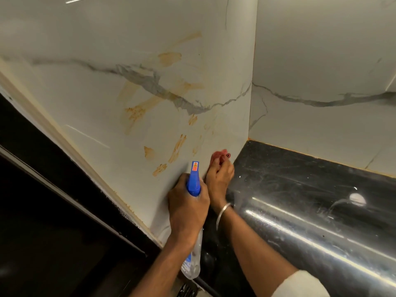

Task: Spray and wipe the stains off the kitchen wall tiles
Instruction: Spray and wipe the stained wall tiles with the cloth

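Left grip (187, 207): fingers curled round the neck of a spray bottle (194, 181) with a blue trigger head and clear body, nozzle aimed at 12 o'clock toward the wall. Right grip (219, 179): just beside the left at its 3 o'clock, fingers pinching a red cloth (219, 154) that lies against the tile low in the corner; silver bangle (222, 213) on the wrist, white sleeve (300, 284) at the forearm. Wall tiles (85, 93): glossy white with grey marble veining. Stains (135, 113): orange-brown smears and streaks, spread from 10 to 12 o'clock above both grips, the nearest just beside the nozzle. Surface (300, 189): polished black stone, at 3 o'clock of the cloth, meeting the tiles in the corner.
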